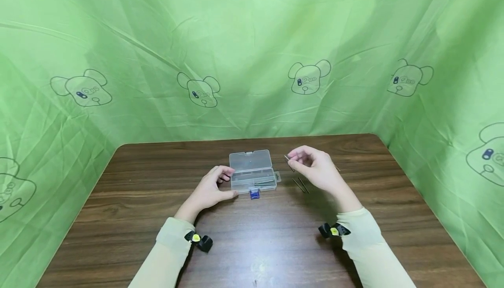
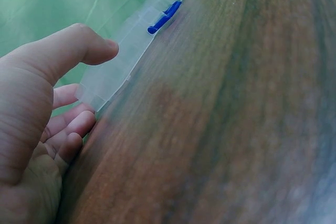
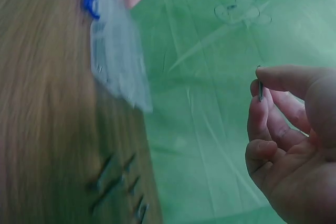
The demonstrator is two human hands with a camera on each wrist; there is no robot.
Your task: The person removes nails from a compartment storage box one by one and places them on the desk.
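A clear plastic box stands on the table with its lid raised at the back and a blue latch at the front. Thin metal pieces lie in its right part. My left hand holds the box's left end, thumb at the front corner and fingers bent at the side. To the right of the box, my right hand is raised above the table. Between its thumb and fingertips it pinches a thin, nail-like metal pin. Several similar pins lie below it, blurred in the right wrist view.
The brown wooden table reaches back to a green cloth backdrop with printed mouse-like faces. A clear tab sticks out at the box's right side. Each wrist carries a small black camera.
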